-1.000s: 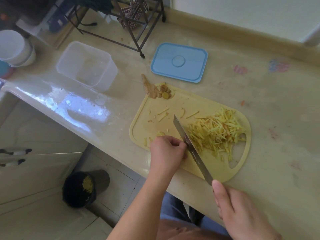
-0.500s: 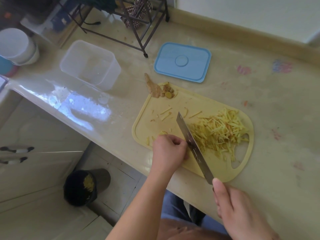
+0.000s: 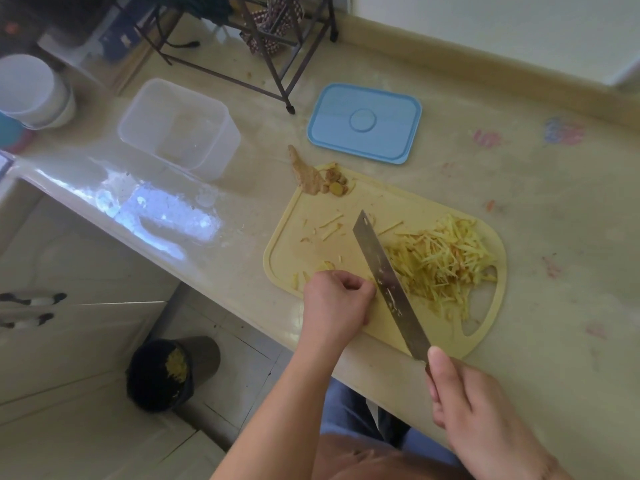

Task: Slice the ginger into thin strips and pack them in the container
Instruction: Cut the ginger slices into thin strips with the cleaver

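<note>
On the counter, a yellow board is lying near the front edge, with its handle cutout at the right end. The left hand is resting on the board's near-left area, fingers curled down over a small piece of ginger that is mostly hidden beneath them; whether the grip is actually pinching the piece cannot be told. The right hand is holding the knife by its handle, grip closed around it, thumb lying along the top toward the blade. The blade is angling across the board, just right of the left-hand knuckles. A pile of strips is lying on the right half of the board, touching the blade's far side. Loose strips and slices are scattered on the left half. Peel scraps are sitting at the board's far-left corner, partly on the counter.

A clear container is standing open, well apart to the left of the board. Its blue lid is lying flat beyond the board. No writing or labels are legible on any item. A black bin is standing on the floor below the counter.
</note>
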Motion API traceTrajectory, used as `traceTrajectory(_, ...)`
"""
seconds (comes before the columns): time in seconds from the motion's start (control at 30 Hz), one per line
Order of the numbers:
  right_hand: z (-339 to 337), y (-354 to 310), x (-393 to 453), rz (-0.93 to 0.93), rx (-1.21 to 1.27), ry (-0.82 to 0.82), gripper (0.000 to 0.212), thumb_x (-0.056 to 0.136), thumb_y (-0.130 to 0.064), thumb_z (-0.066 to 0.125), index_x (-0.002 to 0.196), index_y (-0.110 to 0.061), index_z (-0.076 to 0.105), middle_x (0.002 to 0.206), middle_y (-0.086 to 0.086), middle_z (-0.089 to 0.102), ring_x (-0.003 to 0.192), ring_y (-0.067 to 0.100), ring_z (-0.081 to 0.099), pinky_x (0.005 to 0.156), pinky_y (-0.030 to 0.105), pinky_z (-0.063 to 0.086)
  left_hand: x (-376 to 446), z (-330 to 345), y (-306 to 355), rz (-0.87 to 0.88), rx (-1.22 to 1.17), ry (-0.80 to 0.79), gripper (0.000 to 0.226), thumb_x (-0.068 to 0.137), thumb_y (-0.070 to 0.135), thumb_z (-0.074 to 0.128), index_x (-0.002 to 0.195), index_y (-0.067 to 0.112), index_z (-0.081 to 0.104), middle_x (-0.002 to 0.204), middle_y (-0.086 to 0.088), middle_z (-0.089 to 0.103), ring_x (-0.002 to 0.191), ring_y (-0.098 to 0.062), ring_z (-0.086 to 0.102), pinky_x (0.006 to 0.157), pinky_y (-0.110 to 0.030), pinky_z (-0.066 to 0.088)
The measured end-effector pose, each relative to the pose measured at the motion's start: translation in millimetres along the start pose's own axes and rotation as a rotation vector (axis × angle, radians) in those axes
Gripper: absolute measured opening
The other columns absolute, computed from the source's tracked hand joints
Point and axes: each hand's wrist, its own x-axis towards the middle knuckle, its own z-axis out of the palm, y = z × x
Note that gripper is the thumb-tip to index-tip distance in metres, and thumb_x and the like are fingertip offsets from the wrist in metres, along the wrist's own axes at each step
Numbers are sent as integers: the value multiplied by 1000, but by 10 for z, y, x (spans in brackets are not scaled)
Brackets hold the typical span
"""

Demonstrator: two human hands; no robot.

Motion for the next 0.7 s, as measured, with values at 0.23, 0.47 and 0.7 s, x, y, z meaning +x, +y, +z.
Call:
traceTrajectory(0.23, 34, -52, -30, 16, -15, -16, 58, 82, -61, 20, 59, -14, 45, 45, -8, 51, 44, 6, 45, 53, 27, 35, 18, 17, -46, 29, 22, 7, 20, 87, 16, 64, 69, 15, 74, 44, 3, 61, 41, -2, 50, 44, -11, 37)
traceTrajectory(0.47, 134, -35, -10, 6, -12, 19, 55, 81, -63, 16, 55, -22, 43, 51, -19, 56, 52, 3, 51, 55, 21, 37, 15, 73, -83, 57, 45, 47, 22, 85, 15, 64, 64, 18, 69, 55, -6, 66, 48, -12, 55, 46, -20, 41)
traceTrajectory(0.7, 201, -11, 231, -4, 16, 64, 72, 80, -77, 8, 51, -18, 40, 46, -12, 53, 43, 7, 45, 52, 28, 37, -4, 45, -121, 72, 32, 15, 18, 89, 16, 63, 77, 19, 76, 61, -1, 69, 57, -17, 65, 58, -29, 52)
